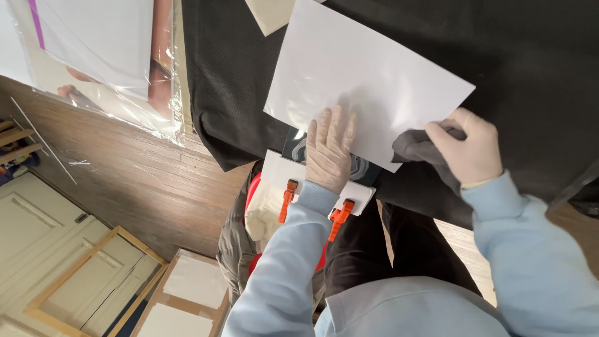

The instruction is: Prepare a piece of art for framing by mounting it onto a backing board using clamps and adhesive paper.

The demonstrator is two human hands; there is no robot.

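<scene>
Two gloved hands work at the near edge of a worktop draped in black cloth. The left hand lies flat, palm down, its fingers stretched out and slightly spread, pressing on the near edge of a large white sheet and gripping nothing. Beneath that sheet, just at the worktop's near edge, a smaller white board sticks out with a patch of dark patterned print showing above it, and two orange clamps bite onto its near edge, one on either side of the left wrist. The right hand is curled closed around a bunched grey cloth, which rests against the sheet's near right edge. Both arms wear pale blue sleeves. Toward the worktop's far left corner, a cream-coloured piece lies partly under the white sheet. Beyond the worktop's left edge, clear plastic wrapping covers flat sheets above a wooden floor, and wooden frames lean beside pale panelled doors.
</scene>
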